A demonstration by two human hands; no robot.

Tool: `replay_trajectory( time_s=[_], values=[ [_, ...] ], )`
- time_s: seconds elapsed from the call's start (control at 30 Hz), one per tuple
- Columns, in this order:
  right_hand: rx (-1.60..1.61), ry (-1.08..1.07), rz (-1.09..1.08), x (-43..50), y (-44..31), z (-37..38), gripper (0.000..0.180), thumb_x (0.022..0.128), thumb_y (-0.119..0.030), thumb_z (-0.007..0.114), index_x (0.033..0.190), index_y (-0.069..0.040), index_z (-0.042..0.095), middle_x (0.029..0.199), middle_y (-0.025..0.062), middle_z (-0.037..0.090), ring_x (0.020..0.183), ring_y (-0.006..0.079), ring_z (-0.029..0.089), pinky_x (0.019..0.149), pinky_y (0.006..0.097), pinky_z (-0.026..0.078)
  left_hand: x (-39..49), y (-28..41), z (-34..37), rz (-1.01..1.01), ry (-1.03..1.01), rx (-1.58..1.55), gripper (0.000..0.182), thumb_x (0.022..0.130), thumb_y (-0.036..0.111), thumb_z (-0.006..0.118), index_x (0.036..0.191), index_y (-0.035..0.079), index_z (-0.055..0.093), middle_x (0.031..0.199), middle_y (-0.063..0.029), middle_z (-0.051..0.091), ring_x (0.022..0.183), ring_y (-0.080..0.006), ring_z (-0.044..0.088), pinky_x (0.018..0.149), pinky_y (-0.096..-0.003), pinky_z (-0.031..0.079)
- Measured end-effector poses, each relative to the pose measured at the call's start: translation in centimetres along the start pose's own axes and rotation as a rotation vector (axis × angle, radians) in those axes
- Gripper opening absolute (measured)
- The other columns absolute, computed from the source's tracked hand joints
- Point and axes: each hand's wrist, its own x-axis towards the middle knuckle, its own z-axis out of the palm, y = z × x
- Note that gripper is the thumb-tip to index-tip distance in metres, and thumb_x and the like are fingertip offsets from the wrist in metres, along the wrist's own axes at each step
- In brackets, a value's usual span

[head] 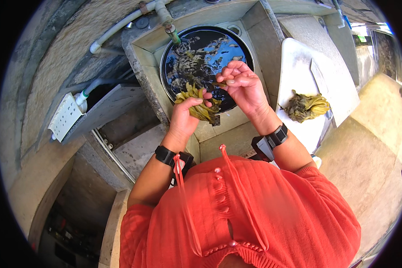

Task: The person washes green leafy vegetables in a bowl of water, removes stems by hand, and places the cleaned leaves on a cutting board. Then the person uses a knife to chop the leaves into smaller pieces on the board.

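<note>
My left hand (189,112) grips a bunch of wilted, yellow-green leafy vegetable (199,104) over the near rim of a round dark pan. Between the thumb and fingers of my right hand (243,82) is a small brownish leaf piece (219,84), a short way right of the bunch. The wide pan (162,68) stands in a stone sink and holds water with a bright, rippled surface (214,50). Ripples spread beneath the tap (172,30) at its far left.
Right of the sink (261,37), a white cutting board (294,63) carries a knife (316,75) and a second bunch of leafy vegetable (305,106). A white pipe (120,26) runs along the wall at left. A perforated white holder (65,116) juts out lower left.
</note>
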Motion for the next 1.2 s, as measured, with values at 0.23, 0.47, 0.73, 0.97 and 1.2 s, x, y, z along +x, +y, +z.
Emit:
replay_trajectory(
  time_s=[0.23,0.47,0.73,0.97,1.2],
  values=[
    [-0.149,0.137,0.052,-0.6,1.0,-0.5,0.038,0.077,0.015,0.057,0.112,-0.001,0.061,0.099,0.0103,0.067,0.095,0.0269,0.067,0.086,0.0373,0.054,0.3,-1.3,0.6,0.029,-0.109,-0.079,0.034,0.086,0.006,0.058,0.118,-0.001,0.064,0.106,-0.0137,0.07,0.093,-0.0267,0.065,0.091,-0.0387,0.052],
    [-0.277,0.251,0.097,-1.0,1.8,-1.2,0.039,0.075,0.019,0.056,0.11,0.003,0.061,0.098,0.0117,0.065,0.093,0.0243,0.068,0.083,0.0318,0.057,0.3,-0.7,1.1,0.095,-0.006,-0.08,0.037,0.084,0.004,0.06,0.12,-0.001,0.064,0.11,-0.0115,0.069,0.096,-0.0264,0.065,0.095,-0.0394,0.05],
    [-0.448,0.315,0.217,-1.1,3.2,-1.8,0.035,0.076,0.018,0.064,0.105,-0.001,0.065,0.101,0.0069,0.067,0.093,0.018,0.066,0.085,0.0297,0.055,0.9,-1.0,1.0,0.101,0.026,-0.149,0.032,0.081,0.0,0.064,0.113,-0.001,0.066,0.104,-0.0096,0.069,0.094,-0.0226,0.065,0.093,-0.0348,0.049],
    [-1.278,0.17,0.147,-1.2,2.4,-0.7,0.027,0.079,0.004,0.074,0.105,-0.002,0.071,0.098,0.0037,0.068,0.092,0.015,0.064,0.082,0.0265,0.052,1.2,-0.9,0.2,0.114,-0.008,-0.025,0.03,0.085,0.002,0.062,0.114,0.0,0.064,0.104,-0.0083,0.068,0.101,-0.0227,0.063,0.099,-0.0358,0.046],
    [-1.358,-0.002,-0.134,-0.7,2.0,0.8,0.016,0.086,-0.005,0.075,0.101,-0.003,0.071,0.086,0.0021,0.059,0.08,0.0095,0.063,0.07,0.0274,0.051,0.9,-0.6,0.9,0.161,0.064,-0.016,0.031,0.078,-0.006,0.066,0.109,-0.002,0.068,0.102,-0.0063,0.07,0.094,-0.0188,0.066,0.089,-0.0313,0.05]
  ],
)
